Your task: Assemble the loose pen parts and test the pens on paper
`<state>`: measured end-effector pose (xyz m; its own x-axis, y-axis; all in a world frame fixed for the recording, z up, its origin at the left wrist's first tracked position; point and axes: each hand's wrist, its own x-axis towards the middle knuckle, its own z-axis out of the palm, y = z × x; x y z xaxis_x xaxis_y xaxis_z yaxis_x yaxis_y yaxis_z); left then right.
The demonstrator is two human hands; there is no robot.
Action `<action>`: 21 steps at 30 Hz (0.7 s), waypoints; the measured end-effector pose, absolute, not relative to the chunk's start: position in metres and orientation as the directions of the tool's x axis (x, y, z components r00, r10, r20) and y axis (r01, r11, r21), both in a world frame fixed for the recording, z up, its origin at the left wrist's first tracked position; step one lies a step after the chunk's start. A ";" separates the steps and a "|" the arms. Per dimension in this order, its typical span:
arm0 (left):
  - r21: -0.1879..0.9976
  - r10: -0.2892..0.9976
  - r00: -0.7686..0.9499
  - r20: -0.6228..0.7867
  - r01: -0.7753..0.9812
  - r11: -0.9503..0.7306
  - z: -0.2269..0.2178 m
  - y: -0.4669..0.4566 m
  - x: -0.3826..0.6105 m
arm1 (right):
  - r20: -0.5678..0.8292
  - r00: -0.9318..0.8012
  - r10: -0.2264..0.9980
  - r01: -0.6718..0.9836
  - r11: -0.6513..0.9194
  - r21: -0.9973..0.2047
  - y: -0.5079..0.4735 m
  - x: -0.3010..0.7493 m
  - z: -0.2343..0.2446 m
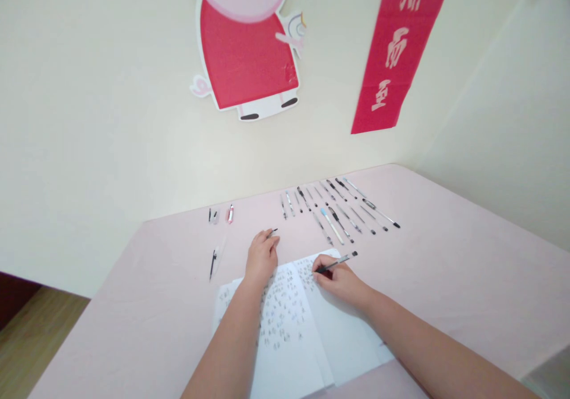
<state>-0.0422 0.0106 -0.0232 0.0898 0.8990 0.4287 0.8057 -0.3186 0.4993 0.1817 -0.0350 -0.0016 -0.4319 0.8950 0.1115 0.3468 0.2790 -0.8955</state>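
Note:
A notebook (351,339) lies spread on the pink tabletop, its left page covered in handwritten characters and its right page written on only near the top. My right hand (336,277) is closed around a clear-barrelled pen (338,262) with dark parts, fingertips at the writing on the right page; the tip itself is hidden. My left hand (262,257) rests by the notebook's top edge, fingers curled and closed on a small dark piece (272,232) that looks like a pen cap. That forearm crosses the left page.
Two rows of pens (341,224) lie at the back right. A pink-and-white item (230,214) and small dark pieces (212,215) sit at the back left, with a black pen part (213,264) nearer. Behind the table stands a wall with a cartoon cutout (249,54) and red banner (398,48).

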 end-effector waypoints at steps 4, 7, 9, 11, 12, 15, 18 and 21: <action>0.496 0.903 0.101 0.419 0.807 -0.320 -0.021 0.010 -0.041 | 0.113 -0.441 0.890 0.343 0.283 -0.895 -0.034 0.182 -0.002; 0.508 0.908 0.075 0.413 0.808 -0.298 -0.016 0.008 -0.040 | 0.115 -0.445 0.888 0.336 0.285 -0.898 -0.034 0.182 -0.002; 0.508 0.911 0.075 0.405 0.810 -0.293 -0.013 0.006 -0.039 | 0.111 -0.441 0.891 0.336 0.279 -0.900 -0.034 0.181 -0.002; 0.499 0.916 0.085 0.392 0.817 -0.289 -0.009 0.004 -0.039 | 0.106 -0.439 0.892 0.336 0.272 -0.902 -0.034 0.181 -0.002; 0.491 0.919 0.088 0.383 0.824 -0.284 -0.008 0.003 -0.039 | 0.104 -0.439 0.892 0.336 0.271 -0.902 -0.034 0.181 -0.003; 0.448 0.930 0.082 0.358 0.859 -0.248 -0.003 0.001 -0.037 | 0.110 -0.440 0.891 0.337 0.277 -0.900 -0.034 0.182 -0.003; 0.407 0.946 0.047 0.319 0.895 -0.182 0.000 0.000 -0.034 | 0.117 -0.441 0.890 0.324 0.280 -0.904 -0.033 0.183 0.001; 0.460 0.955 0.033 0.295 0.871 -0.173 0.002 -0.002 -0.030 | 0.073 -0.443 0.893 0.264 0.208 -0.942 -0.033 0.184 0.006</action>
